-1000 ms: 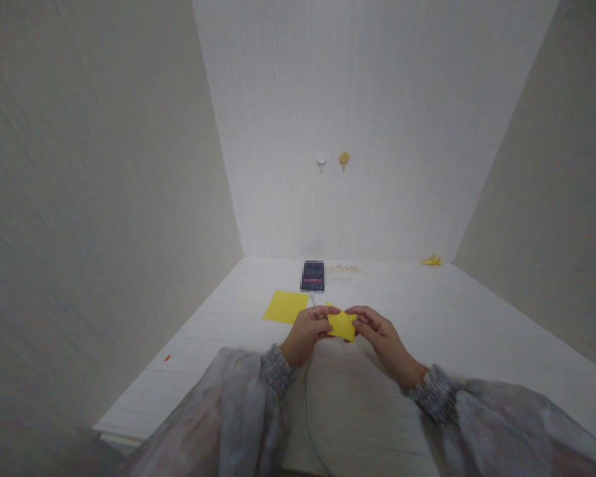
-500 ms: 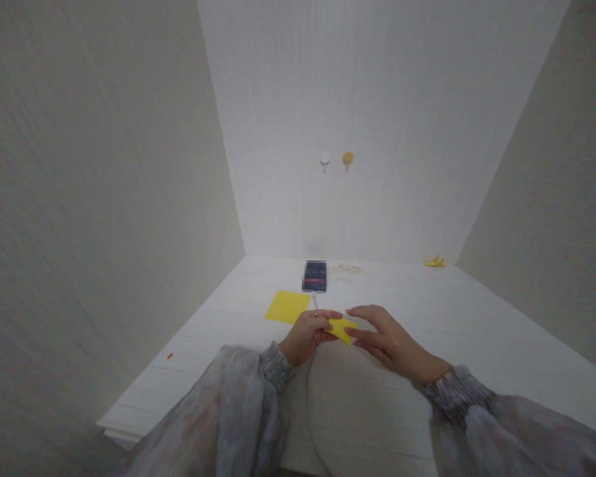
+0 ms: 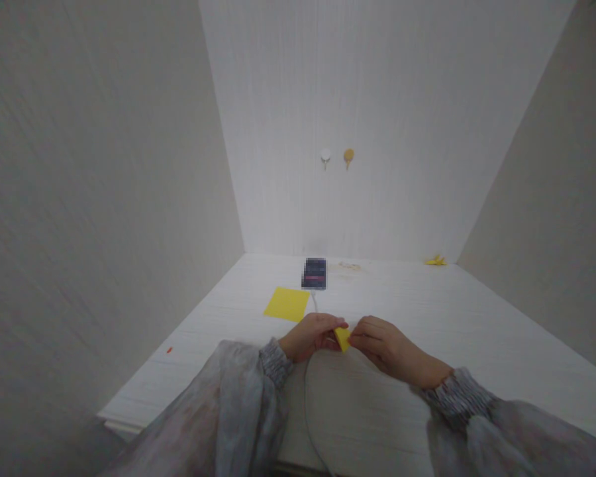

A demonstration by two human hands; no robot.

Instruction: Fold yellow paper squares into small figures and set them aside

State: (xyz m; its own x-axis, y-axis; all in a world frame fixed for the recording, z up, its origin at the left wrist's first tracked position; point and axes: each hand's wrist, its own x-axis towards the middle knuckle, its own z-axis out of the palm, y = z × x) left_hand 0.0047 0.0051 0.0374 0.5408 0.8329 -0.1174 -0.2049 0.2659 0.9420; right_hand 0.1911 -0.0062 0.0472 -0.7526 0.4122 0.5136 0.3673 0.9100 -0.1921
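A small folded yellow paper (image 3: 342, 338) is pinched between both of my hands just above the white table (image 3: 477, 331). My left hand (image 3: 312, 335) curls around its left side, fingers closed. My right hand (image 3: 382, 346) pinches its right edge with bent fingers. Most of the paper is hidden by my fingers. Grey patterned sleeves cover both forearms.
A flat yellow paper sheet (image 3: 287, 304) lies beyond my left hand. A dark phone (image 3: 314, 273) lies behind it, with a white cable (image 3: 306, 397) running toward me. A yellow folded piece (image 3: 435, 261) sits at the far right corner. Two wall hooks (image 3: 336, 157) are on the back wall.
The yellow paper shows smaller now, folded tighter between my fingers. My right hand went from stretched fingers to a close pinch, and both hands dropped slightly toward the table.
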